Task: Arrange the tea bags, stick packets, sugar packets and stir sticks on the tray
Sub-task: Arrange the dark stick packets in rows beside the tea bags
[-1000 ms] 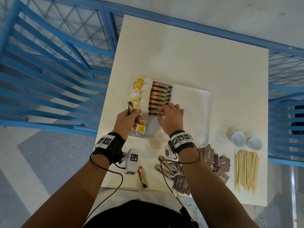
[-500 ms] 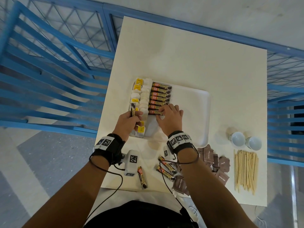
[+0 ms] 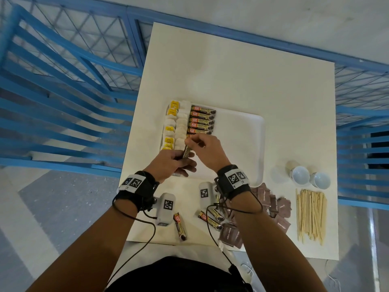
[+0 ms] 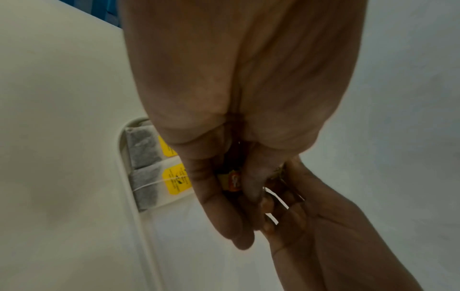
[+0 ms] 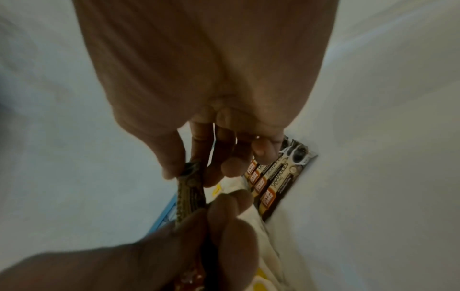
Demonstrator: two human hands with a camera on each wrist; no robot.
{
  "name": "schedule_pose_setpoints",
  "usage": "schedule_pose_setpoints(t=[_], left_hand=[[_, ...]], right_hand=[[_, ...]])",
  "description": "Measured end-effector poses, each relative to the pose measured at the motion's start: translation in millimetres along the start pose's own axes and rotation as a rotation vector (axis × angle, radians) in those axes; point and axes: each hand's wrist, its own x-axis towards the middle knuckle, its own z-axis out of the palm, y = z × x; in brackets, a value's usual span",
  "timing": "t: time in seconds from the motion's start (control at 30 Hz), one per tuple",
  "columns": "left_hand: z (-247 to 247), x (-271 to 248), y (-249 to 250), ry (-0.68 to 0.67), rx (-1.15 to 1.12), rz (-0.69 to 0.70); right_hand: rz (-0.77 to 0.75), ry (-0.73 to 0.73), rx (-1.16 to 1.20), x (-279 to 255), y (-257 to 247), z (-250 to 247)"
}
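Observation:
A white tray (image 3: 242, 144) lies mid-table. Along its left side sit tea bags (image 3: 171, 131) with yellow tags, and beside them a row of stick packets (image 3: 203, 122). My left hand (image 3: 185, 163) grips a stick packet (image 3: 186, 153) upright over the tray's near left part. My right hand (image 3: 188, 142) pinches that packet's top end between thumb and forefinger. The left wrist view shows the packet's orange end (image 4: 232, 180) inside my curled fingers, with tea bags (image 4: 149, 157) behind. In the right wrist view the pinched packet (image 5: 190, 189) is seen in front of the laid row (image 5: 276, 181).
Loose stick packets (image 3: 181, 227) lie near the table's front edge. Right of them are brown sugar packets (image 3: 273, 205), then a pile of wooden stir sticks (image 3: 310, 216). Two paper cups (image 3: 301, 174) lie beyond the sticks. Blue railings (image 3: 63, 91) flank the table.
My right hand has left the row of packets on the tray and taken hold of the top of the packet in my left hand. My left hand has shifted right, away from the tea bags.

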Motion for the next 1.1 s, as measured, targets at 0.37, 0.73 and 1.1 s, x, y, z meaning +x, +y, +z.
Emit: schedule_pose_setpoints(t=[0.37,0.73,1.1], left_hand=[[-16.1,7.3,-2.4,0.319,-0.248,0.091],[-10.0,10.9,-12.3,0.362,-0.2,0.061],[-13.2,8.7,-14.5,0.393,-0.166,0.015]], right_hand=[[0.08,0.126,0.172,-5.8,12.6,-4.8],[-0.311,0.113,-0.441,-15.6,19.7,1.8],[-0.192,0.185,-0.462,-22.5,60.2,-10.2]])
